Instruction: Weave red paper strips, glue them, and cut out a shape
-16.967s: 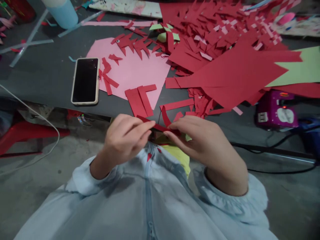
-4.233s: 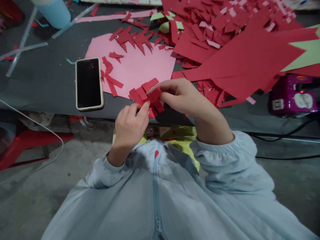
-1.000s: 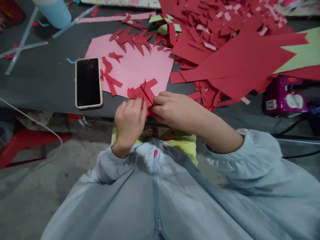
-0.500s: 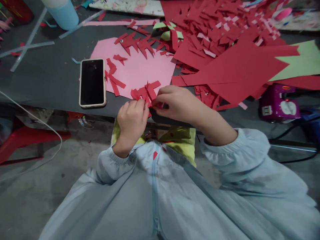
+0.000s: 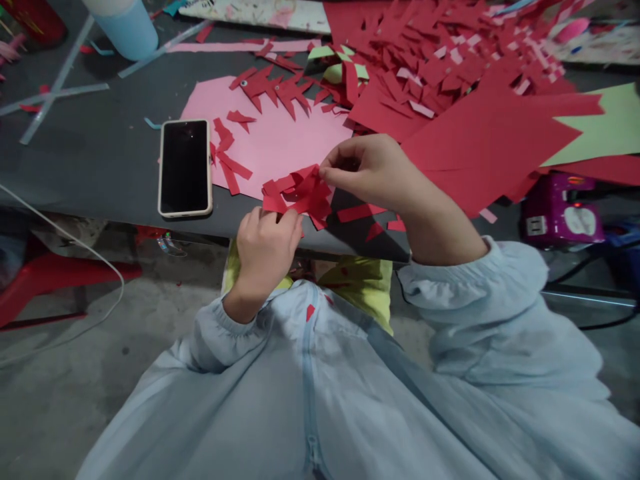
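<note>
At the table's front edge lies a folded red paper piece (image 5: 303, 190) made of several strips, partly over a pink paper sheet (image 5: 280, 143). My left hand (image 5: 267, 243) is closed at its lower left edge, the fingertips partly hidden. With thumb and forefinger pinched, my right hand (image 5: 380, 167) grips the piece's upper right tip. Loose red scraps (image 5: 360, 213) lie under and beside my right wrist. Further back on the pink sheet are red zigzag paper shapes (image 5: 260, 85), with small eye-like dots on them.
A phone (image 5: 185, 167) lies left of the pink sheet. Large red paper (image 5: 495, 140) and a heap of red cuttings (image 5: 450, 53) cover the right and back. A purple device (image 5: 560, 210) with cables stands at far right, a bottle of blue liquid (image 5: 127, 30) at back left.
My right hand has moved up and away from my left, to the red piece's upper right tip. The piece looks spread wider, and scraps near my right wrist have come into view.
</note>
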The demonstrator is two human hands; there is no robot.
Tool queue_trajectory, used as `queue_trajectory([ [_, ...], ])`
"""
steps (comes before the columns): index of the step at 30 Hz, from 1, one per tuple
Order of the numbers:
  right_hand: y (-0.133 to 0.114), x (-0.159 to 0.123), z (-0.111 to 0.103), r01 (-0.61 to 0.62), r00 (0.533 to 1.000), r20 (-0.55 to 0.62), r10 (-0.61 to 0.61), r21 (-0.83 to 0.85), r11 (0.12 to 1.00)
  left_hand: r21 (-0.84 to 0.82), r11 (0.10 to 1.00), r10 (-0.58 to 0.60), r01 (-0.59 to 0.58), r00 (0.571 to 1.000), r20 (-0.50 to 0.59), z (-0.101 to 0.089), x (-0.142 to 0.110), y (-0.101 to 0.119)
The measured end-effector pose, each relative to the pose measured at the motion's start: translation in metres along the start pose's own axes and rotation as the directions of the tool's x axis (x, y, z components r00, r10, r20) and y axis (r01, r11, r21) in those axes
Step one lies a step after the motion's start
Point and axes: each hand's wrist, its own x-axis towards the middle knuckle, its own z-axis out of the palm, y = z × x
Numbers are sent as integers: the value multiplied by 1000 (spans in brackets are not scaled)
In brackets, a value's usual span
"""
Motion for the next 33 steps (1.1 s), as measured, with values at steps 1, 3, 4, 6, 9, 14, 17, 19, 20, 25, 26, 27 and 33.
queue_trajectory([
  [1,-1,0,0,2,1000,5,-2,5,1000,2,1000,13,-13,1000,12,-1,0,0],
  [3,-2,1,-1,8,1000,22,-8,6,1000,11,999,36,-37,999,25,-2,-1,0],
  [4,-3,0,-1,9,999,31,-9,5,1000,16,999,47,-47,999,28,-3,-1,0],
  [6,-5,-1,-2,10,998,56,-10,3,1000,27,998,61,-62,998,27,-4,-1,0],
  [9,-7,-3,-2,7,995,100,-7,4,1000,46,995,83,-83,996,15,-5,0,0],
  [14,-12,-8,-2,29,991,132,-26,-25,999,27,996,79,-80,996,33,-6,0,-1],
  [17,-18,-12,-3,60,985,168,-45,-85,995,28,997,70,-72,996,61,-7,0,-1],
  [19,-21,-14,-5,84,976,209,-57,-125,989,49,996,75,-78,995,63,-7,0,0],
  [20,-22,-15,-6,90,976,209,-58,-146,985,60,995,77,-81,995,58,-7,0,0],
  [25,-13,-14,-13,-13,998,53,30,-282,959,78,994,79,-81,996,30,-7,-1,0],
  [26,-10,-14,-14,-37,997,47,54,-308,951,77,994,82,-84,996,29,-7,-1,-1],
  [27,-8,-14,-14,-56,995,58,79,-334,941,77,993,83,-85,996,29,-7,-1,-1],
  [33,-1,-14,-5,-95,977,131,166,-428,899,72,993,92,-93,996,8,-6,-1,-1],
])
